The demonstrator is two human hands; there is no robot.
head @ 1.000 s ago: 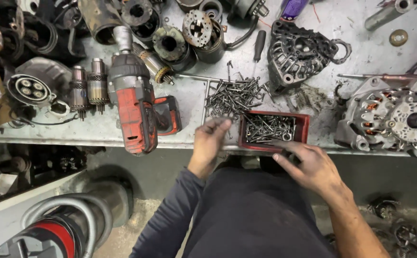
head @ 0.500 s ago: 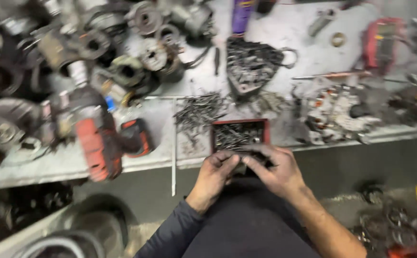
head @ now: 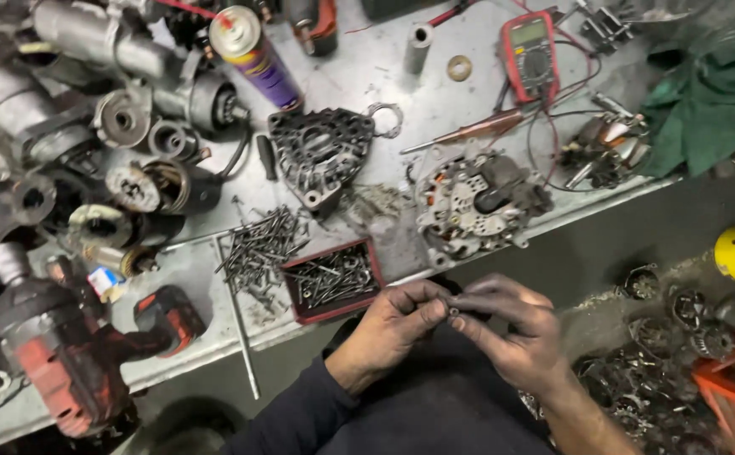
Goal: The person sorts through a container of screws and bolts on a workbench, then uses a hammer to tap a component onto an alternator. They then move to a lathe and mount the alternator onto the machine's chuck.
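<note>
On the cluttered grey metal bench, the red tray of screws now lies clear; just beside it, left hand and right hand have drawn back, fingers pinched together on a small dark metal part.

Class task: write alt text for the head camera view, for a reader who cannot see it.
A person's left hand and right hand meet below a metal workbench, pinching a small metal part between their fingertips. Just beyond the hands sit a red tray of screws, a loose pile of screws and an opened alternator.
</note>
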